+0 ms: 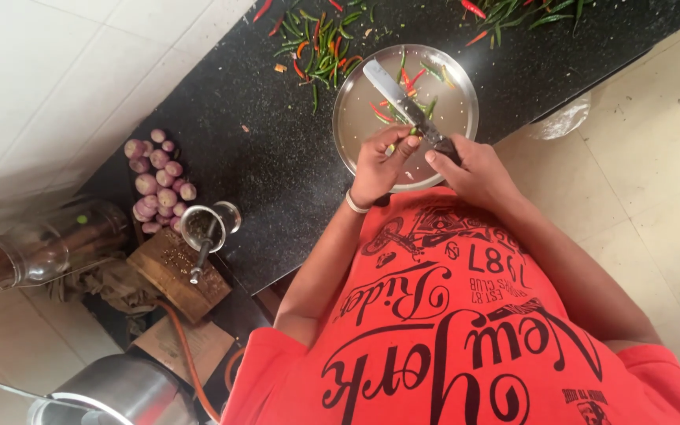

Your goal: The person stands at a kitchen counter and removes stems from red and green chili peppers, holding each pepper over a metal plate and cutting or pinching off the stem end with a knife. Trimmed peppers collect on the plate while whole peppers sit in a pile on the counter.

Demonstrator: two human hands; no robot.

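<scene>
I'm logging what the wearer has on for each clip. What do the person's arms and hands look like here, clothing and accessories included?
Both arms are bare from the short sleeves down. The left hand has a thin pale bangle at the wrist; the right hand shows no ring, watch or glove. The sleeves belong to a red T-shirt with dark printed lettering and a bicycle graphic.

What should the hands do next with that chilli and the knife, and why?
Probably press the knife down through the green chilli. The left hand pinches the chilli over the steel plate, the right hand grips the knife handle, and the blade lies right by the chilli. Cut pieces already lie on the plate.
</scene>
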